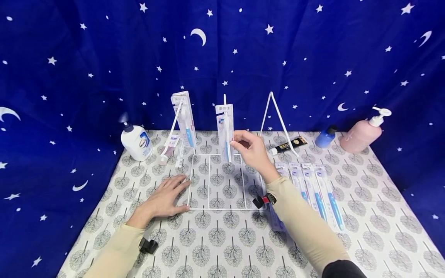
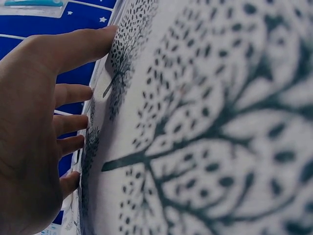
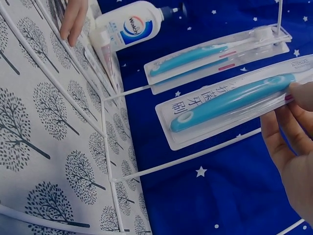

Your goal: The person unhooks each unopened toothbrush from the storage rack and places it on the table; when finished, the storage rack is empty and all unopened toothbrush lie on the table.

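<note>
A white wire rack (image 1: 226,209) lies on the patterned cloth, with three upright wire prongs at its back. My right hand (image 1: 253,151) pinches the edge of a packaged toothbrush (image 3: 230,105), clear-fronted with a blue handle, which stands upright at the middle prong. More packaged toothbrushes (image 1: 187,122) hang on the left prong. The right prong (image 1: 278,110) carries nothing. My left hand (image 1: 166,197) rests palm down on the cloth with fingers spread, fingertips right at the rack's left side; the left wrist view shows its thumb and fingers extended.
Several packaged toothbrushes (image 1: 318,193) lie in a row right of the rack. A black tube (image 1: 292,144), blue bottle (image 1: 325,138) and pink pump bottle (image 1: 362,135) are behind them. At left are a white pump bottle (image 1: 136,143) and a pinkish tube (image 1: 169,150). A blue curtain (image 1: 222,65) hangs behind.
</note>
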Tool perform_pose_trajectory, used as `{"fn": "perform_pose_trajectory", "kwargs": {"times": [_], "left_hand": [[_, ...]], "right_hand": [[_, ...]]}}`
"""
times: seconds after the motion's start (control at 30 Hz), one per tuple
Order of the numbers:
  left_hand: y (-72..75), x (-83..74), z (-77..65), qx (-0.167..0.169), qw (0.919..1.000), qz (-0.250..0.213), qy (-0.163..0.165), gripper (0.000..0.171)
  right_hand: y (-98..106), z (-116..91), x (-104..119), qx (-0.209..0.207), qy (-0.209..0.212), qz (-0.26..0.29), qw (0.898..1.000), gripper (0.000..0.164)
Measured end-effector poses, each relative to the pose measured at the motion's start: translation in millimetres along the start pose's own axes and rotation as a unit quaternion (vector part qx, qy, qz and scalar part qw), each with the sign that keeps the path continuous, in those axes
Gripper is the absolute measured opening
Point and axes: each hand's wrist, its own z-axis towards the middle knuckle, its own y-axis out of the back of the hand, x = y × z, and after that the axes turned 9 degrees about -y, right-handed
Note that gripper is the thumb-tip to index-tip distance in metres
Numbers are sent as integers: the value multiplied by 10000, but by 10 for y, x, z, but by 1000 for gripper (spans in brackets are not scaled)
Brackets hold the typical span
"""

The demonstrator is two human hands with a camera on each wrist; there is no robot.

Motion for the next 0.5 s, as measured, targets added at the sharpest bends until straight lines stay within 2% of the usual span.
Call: {"fn": "perform_pose_trajectory", "kwargs": {"times": [0.17,0.5], "left_hand": [[-13,16,0,-20,10000,-44,-15,87],[-30,11,2,-42,10000,-13,-28,87]], "right_hand": [[9,-48,-51,35,95,22,9999,18],[41,-221,80,86,400,-100,9991,16]]}}
